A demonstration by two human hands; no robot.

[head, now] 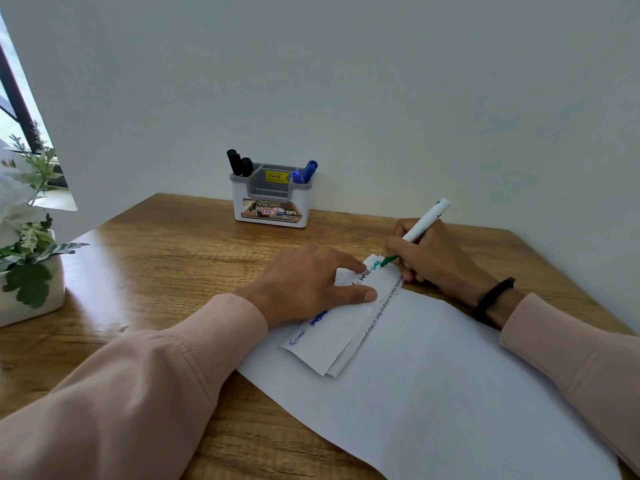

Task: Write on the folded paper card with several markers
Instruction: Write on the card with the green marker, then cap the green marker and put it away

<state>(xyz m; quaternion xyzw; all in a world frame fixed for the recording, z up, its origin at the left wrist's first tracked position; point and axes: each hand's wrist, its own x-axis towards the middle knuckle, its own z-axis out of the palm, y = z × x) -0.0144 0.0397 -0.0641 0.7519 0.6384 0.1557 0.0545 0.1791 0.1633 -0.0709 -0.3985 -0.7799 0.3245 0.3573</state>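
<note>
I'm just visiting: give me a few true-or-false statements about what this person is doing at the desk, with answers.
1. The right hand holds a green marker. True.
2. The left hand is lifted off the folded card. False: its fingers press the card down.
3. The organizer holds black markers and blue markers. True.
4. The card lies directly on the wooden desk. False: it lies on a white sheet.

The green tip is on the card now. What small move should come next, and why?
Probably keep drawing the white-barrelled green marker along the folded white paper card in the right hand: its tip touches fresh green writing at the far end, and the left hand pins the card flat.
</note>
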